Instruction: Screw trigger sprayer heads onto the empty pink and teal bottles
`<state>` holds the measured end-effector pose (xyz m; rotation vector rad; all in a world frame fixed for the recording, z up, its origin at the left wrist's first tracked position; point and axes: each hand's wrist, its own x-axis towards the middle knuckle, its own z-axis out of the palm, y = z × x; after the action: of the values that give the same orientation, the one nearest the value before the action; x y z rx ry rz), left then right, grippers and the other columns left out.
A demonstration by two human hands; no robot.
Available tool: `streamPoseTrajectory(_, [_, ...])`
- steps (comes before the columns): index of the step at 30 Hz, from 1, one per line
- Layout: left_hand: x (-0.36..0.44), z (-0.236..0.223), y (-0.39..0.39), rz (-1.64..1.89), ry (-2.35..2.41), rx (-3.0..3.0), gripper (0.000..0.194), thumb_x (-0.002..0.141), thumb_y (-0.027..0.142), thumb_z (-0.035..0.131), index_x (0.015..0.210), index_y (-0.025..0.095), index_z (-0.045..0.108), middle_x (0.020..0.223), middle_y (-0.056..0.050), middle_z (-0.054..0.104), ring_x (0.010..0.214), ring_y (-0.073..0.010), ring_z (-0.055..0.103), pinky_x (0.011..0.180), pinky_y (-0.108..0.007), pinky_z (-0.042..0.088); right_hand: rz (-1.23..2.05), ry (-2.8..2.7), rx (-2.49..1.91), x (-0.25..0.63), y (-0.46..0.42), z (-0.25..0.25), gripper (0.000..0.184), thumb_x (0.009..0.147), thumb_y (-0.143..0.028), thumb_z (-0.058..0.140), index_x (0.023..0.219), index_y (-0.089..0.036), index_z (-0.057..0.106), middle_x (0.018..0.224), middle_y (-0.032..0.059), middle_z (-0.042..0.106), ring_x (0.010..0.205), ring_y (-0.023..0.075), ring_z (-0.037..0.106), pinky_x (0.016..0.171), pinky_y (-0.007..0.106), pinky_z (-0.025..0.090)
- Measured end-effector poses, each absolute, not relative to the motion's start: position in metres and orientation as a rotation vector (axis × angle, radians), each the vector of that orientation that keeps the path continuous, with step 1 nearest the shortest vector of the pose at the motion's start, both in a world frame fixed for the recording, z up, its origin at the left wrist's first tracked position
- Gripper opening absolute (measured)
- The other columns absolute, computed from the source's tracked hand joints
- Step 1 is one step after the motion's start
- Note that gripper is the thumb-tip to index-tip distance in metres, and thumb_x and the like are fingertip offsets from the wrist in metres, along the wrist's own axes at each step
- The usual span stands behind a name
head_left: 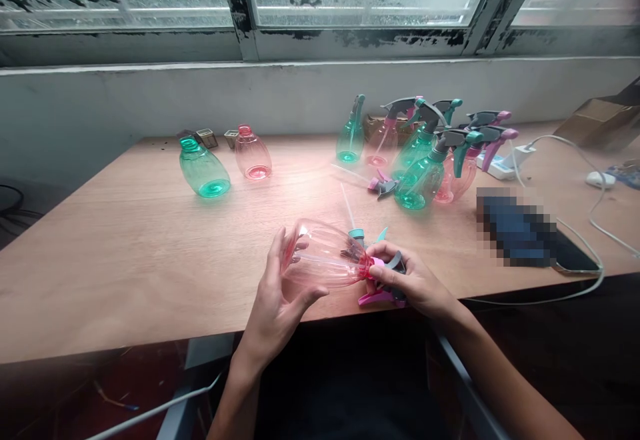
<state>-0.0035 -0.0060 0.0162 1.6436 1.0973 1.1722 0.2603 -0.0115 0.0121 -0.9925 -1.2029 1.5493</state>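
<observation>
A clear pink bottle [323, 253] lies sideways in the air over the table's front part, its base to the left. My left hand [280, 300] cups the base, fingers behind it and thumb along the lower side. At the bottle's neck, my right hand [407, 277] pinches the pink collar of a spray head [379, 298], whose pink trigger points down. The tube shows inside the bottle. Behind them lies a loose spray head with a teal collar [356, 234], partly hidden, its thin tube pointing away from me.
A green bottle [204, 170] and a pink bottle [253, 155] without spray heads stand back left. Several bottles with spray heads [419, 177] cluster back right, beside a loose pink spray head [383, 185]. A phone [575, 253], cables, a power strip [505, 163] and a cardboard box [600, 120] are rightward.
</observation>
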Motion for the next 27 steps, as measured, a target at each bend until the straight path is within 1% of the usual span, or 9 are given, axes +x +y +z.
streamPoseTrajectory(2, [-0.0044,0.0161,-0.0060,1.142,1.142,1.632,0.096,0.088,0.055,0.083,0.166,0.031,0.034,0.164,-0.016,0.052,0.147,-0.0344,0.056,0.128,-0.055,0.040,1.535,-1.198,-0.992,0.2614,-0.0101,0.0107,0.034,0.091,-0.046,0.086,0.105,-0.020,0.070,0.073,0.0004,0.075,0.067,0.0175,0.071,0.065,0.027,0.062])
streamPoseTrajectory(4, [-0.0054,0.0153,-0.0057,1.117,1.150,1.630,0.094,0.087,0.051,0.085,0.165,0.034,0.037,0.161,-0.013,0.056,0.146,-0.0340,0.057,0.127,-0.055,0.042,1.516,-1.189,-1.012,0.2621,-0.0089,0.0099,0.033,0.095,-0.048,0.082,0.106,-0.020,0.070,0.070,0.0014,0.076,0.063,0.0172,0.071,0.062,0.026,0.059])
streamPoseTrajectory(8, [-0.0061,0.0135,-0.0035,1.126,1.082,1.717,0.095,0.088,0.044,0.086,0.166,0.042,0.033,0.165,-0.009,0.051,0.145,-0.0312,0.058,0.122,-0.049,0.049,1.499,-1.162,-1.042,0.2626,-0.0078,0.0099,0.033,0.096,-0.053,0.078,0.100,-0.021,0.069,0.067,0.0011,0.076,0.061,0.0190,0.072,0.059,0.027,0.059])
streamPoseTrajectory(12, [-0.0045,0.0138,-0.0020,1.141,1.090,1.850,0.085,0.097,0.042,0.075,0.168,0.041,0.029,0.167,-0.009,0.048,0.145,-0.0301,0.058,0.120,-0.047,0.051,1.453,-1.171,-1.049,0.2620,-0.0081,0.0105,0.034,0.095,-0.053,0.079,0.096,-0.020,0.070,0.067,0.0010,0.076,0.060,0.0180,0.072,0.060,0.026,0.059])
streamPoseTrajectory(14, [-0.0038,0.0143,-0.0024,1.135,1.109,1.915,0.092,0.094,0.042,0.079,0.169,0.042,0.024,0.168,-0.010,0.048,0.145,-0.0308,0.058,0.121,-0.048,0.050,1.426,-1.175,-1.060,0.2607,-0.0087,0.0111,0.035,0.094,-0.053,0.080,0.096,-0.020,0.070,0.066,0.0011,0.075,0.058,0.0175,0.071,0.058,0.026,0.059])
streamPoseTrajectory(17, [-0.0040,0.0148,-0.0040,1.102,1.152,1.928,0.112,0.083,0.047,0.089,0.170,0.042,0.020,0.167,-0.011,0.049,0.147,-0.0334,0.057,0.125,-0.051,0.046,1.435,-1.143,-1.066,0.2577,-0.0100,0.0122,0.037,0.091,-0.054,0.083,0.096,-0.019,0.069,0.067,0.0003,0.074,0.059,0.0176,0.071,0.058,0.027,0.062])
streamPoseTrajectory(20, [-0.0049,0.0145,-0.0051,1.055,1.181,1.828,0.118,0.082,0.054,0.088,0.172,0.036,0.015,0.165,-0.014,0.051,0.148,-0.0349,0.056,0.128,-0.054,0.041,1.470,-1.113,-1.047,0.2551,-0.0112,0.0128,0.038,0.089,-0.054,0.085,0.095,-0.020,0.069,0.069,-0.0004,0.073,0.064,0.0179,0.072,0.058,0.028,0.065])
streamPoseTrajectory(23, [-0.0047,0.0142,-0.0044,1.045,1.159,1.785,0.114,0.085,0.055,0.085,0.172,0.034,0.015,0.166,-0.015,0.050,0.149,-0.0344,0.056,0.128,-0.054,0.040,1.477,-1.097,-1.045,0.2548,-0.0114,0.0122,0.038,0.090,-0.054,0.084,0.097,-0.020,0.069,0.069,-0.0005,0.072,0.065,0.0181,0.072,0.061,0.030,0.068])
streamPoseTrajectory(27, [-0.0031,0.0143,-0.0029,1.092,1.125,1.884,0.100,0.091,0.046,0.081,0.170,0.043,0.020,0.175,-0.009,0.036,0.157,-0.0330,0.045,0.130,-0.051,0.039,1.458,-1.088,-1.053,0.2568,-0.0098,0.0103,0.038,0.093,-0.055,0.081,0.098,-0.020,0.068,0.068,0.0002,0.073,0.064,0.0196,0.074,0.065,0.035,0.070])
